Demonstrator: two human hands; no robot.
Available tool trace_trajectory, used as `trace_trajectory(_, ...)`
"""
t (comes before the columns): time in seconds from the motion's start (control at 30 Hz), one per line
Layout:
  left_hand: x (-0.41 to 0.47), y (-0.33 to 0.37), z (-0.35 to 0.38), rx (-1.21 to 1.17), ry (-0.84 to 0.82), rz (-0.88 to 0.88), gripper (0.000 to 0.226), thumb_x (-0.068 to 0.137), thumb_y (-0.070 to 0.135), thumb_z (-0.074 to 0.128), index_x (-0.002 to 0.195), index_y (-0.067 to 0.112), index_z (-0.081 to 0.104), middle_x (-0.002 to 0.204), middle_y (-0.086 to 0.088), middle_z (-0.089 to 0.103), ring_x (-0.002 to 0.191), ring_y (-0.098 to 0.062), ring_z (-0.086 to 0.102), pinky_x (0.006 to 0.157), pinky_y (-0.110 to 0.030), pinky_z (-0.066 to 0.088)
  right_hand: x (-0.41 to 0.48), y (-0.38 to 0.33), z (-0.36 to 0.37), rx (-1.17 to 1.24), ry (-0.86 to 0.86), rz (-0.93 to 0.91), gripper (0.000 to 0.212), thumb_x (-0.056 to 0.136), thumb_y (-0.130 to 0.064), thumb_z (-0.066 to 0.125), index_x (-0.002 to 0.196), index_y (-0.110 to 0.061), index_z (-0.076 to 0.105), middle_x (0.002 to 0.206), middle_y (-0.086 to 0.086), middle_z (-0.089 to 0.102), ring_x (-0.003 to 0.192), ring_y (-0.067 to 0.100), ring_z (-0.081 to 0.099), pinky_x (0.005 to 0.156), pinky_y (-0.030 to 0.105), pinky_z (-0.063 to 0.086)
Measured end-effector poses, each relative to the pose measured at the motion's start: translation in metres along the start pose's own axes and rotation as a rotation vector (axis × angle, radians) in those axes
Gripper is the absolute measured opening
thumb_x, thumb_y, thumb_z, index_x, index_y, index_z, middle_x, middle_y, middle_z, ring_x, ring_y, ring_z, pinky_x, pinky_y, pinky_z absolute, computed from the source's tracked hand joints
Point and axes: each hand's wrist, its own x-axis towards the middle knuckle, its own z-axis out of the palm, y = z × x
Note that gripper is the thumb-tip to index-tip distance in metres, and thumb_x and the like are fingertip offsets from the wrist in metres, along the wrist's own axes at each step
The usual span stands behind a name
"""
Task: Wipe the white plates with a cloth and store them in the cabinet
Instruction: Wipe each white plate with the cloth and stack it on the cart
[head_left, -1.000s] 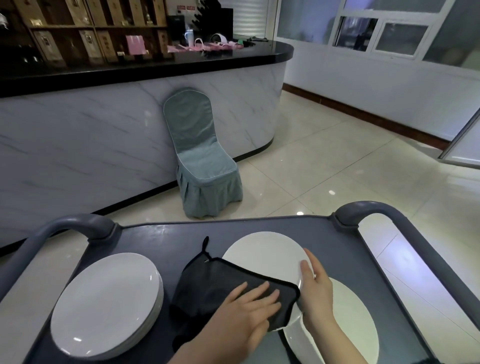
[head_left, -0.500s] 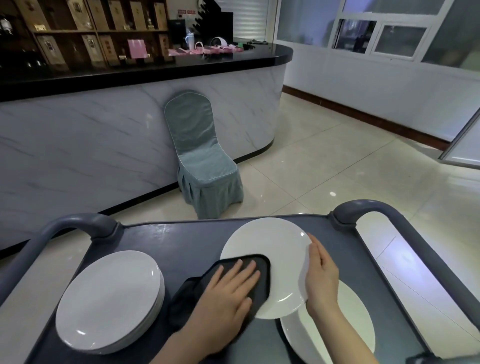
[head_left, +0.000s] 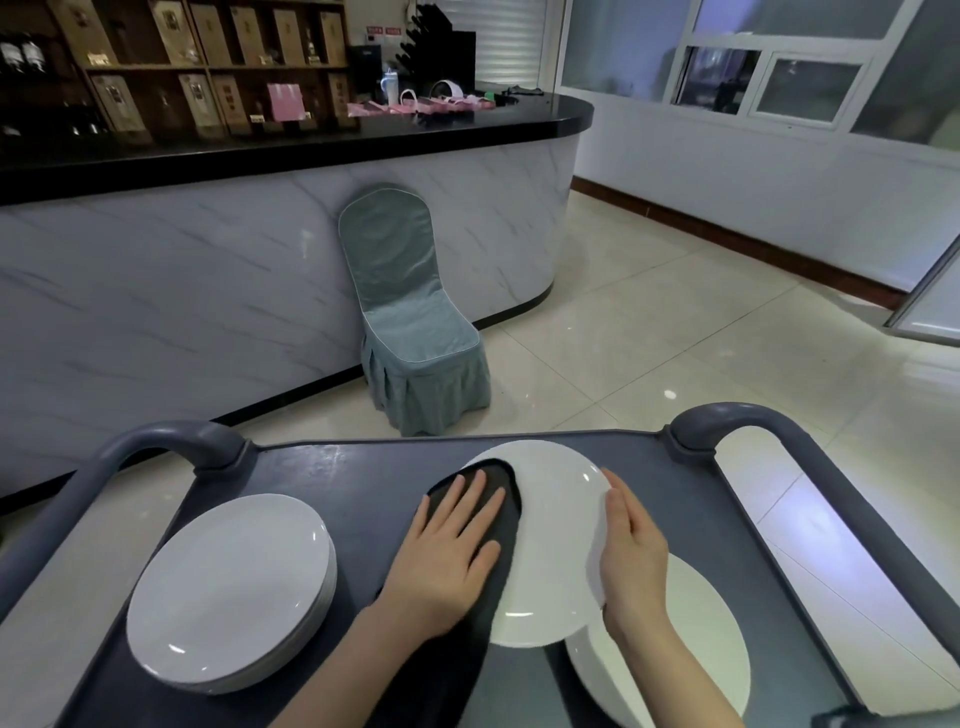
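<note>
Wiping a white plate (head_left: 558, 540) with a black cloth (head_left: 457, 670) at the far middle of the grey tabletop (head_left: 337, 467).

Round, glossy, plain white, with a shallow raised rim; overlapping a second white plate (head_left: 696, 654) at the tabletop's near right. Pressing the cloth onto its left part with the left hand (head_left: 447, 556), fingers straight and spread; steadying its right rim with the right hand (head_left: 631, 556), fingers straight and close together. Stacked on the tabletop's left, more white plates (head_left: 228, 592).
</note>
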Motion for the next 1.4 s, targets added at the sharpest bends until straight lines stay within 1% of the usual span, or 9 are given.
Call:
trace_trajectory(0.17,-0.048,0.021,-0.003,0.057,0.087,0.236,0.054,0.092,0.033,0.037,0.146,0.025,0.045,0.155,0.004,0.034,0.142,-0.025,0.035,0.113,-0.048,0.02,0.0,0.001,-0.005,0.034,0.058,0.008,0.03,0.105,-0.024,0.043,0.121,-0.03,0.068,0.121,-0.019,0.068,0.118,0.006,0.06,0.105,0.034,0.045)
trace_trajectory(0.27,-0.047,0.041,0.002,-0.024,0.029,0.368,0.055,0.096,0.033,0.039,0.15,0.024,0.037,0.16,0.007,0.024,0.147,-0.017,0.023,0.118,-0.049,0.022,-0.014,0.002,0.009,0.036,-0.009,0.008,0.031,0.106,-0.022,0.042,0.109,-0.038,0.069,0.108,-0.03,0.069,0.109,-0.009,0.06,0.092,0.018,0.044)
trace_trajectory(0.43,-0.003,0.035,-0.004,-0.028,0.022,0.219,0.058,0.102,0.044,0.014,0.154,0.032,-0.009,0.157,0.02,-0.024,0.144,-0.001,-0.025,0.121,-0.037,-0.011,-0.029,0.008,0.02,0.072,-0.076,0.04,0.028,0.105,-0.021,0.045,0.112,-0.035,0.068,0.113,-0.026,0.069,0.109,-0.01,0.06,0.095,0.018,0.042)
trace_trajectory(0.7,-0.007,-0.006,0.0,-0.012,0.059,0.014,0.058,0.103,0.042,0.021,0.149,0.034,-0.012,0.155,0.019,-0.024,0.145,-0.005,-0.024,0.12,-0.033,-0.015,-0.007,-0.008,0.007,0.034,-0.007,0.009,0.026,0.103,-0.024,0.049,0.117,-0.036,0.067,0.114,-0.033,0.064,0.113,-0.009,0.056,0.1,0.023,0.041)
trace_trajectory(0.9,-0.042,0.039,0.011,-0.035,0.037,0.071,0.056,0.085,0.037,0.038,0.135,0.022,0.059,0.146,0.004,0.049,0.129,-0.017,0.053,0.097,-0.038,0.049,-0.01,-0.009,0.011,0.026,0.067,-0.011,0.029,0.104,-0.024,0.046,0.103,-0.045,0.067,0.102,-0.042,0.064,0.103,-0.021,0.056,0.086,0.012,0.039)
trace_trajectory(0.97,-0.038,0.049,0.015,-0.101,0.057,0.112,0.056,0.09,0.034,0.036,0.142,0.021,0.05,0.152,0.004,0.041,0.137,-0.018,0.043,0.102,-0.046,0.045,-0.016,-0.004,0.016,0.021,0.053,-0.008,0.03,0.104,-0.023,0.046,0.101,-0.045,0.066,0.098,-0.042,0.065,0.101,-0.02,0.057,0.084,0.01,0.038)
trace_trajectory(1.1,-0.005,0.047,0.006,-0.195,0.08,0.188,0.058,0.096,0.043,0.009,0.151,0.035,-0.01,0.157,0.023,-0.02,0.145,-0.002,-0.023,0.121,-0.036,-0.011,-0.03,0.005,0.025,-0.001,-0.031,0.0,0.026,0.103,-0.022,0.049,0.12,-0.032,0.067,0.116,-0.025,0.067,0.115,-0.001,0.06,0.096,0.016,0.041)
trace_trajectory(1.2,0.021,0.03,-0.008,-0.164,0.152,0.144,0.059,0.101,0.043,0.018,0.15,0.037,-0.014,0.157,0.021,-0.023,0.143,0.001,-0.028,0.121,-0.037,-0.013,-0.036,-0.001,0.026,-0.05,-0.137,-0.05,0.028,0.101,-0.02,0.052,0.122,-0.033,0.066,0.12,-0.023,0.067,0.117,-0.005,0.059,0.098,0.017,0.042)
trace_trajectory(1.4,0.03,-0.013,-0.026,-0.493,0.383,-0.047,0.047,0.093,0.047,0.049,0.138,0.034,0.043,0.133,0.009,0.054,0.124,-0.012,0.048,0.108,-0.035,0.036,-0.022,-0.029,0.002,-0.222,-0.294,-0.27,0.04,0.094,-0.009,0.063,0.118,-0.042,0.064,0.117,-0.038,0.062,0.111,-0.016,0.055,0.088,-0.001,0.039)
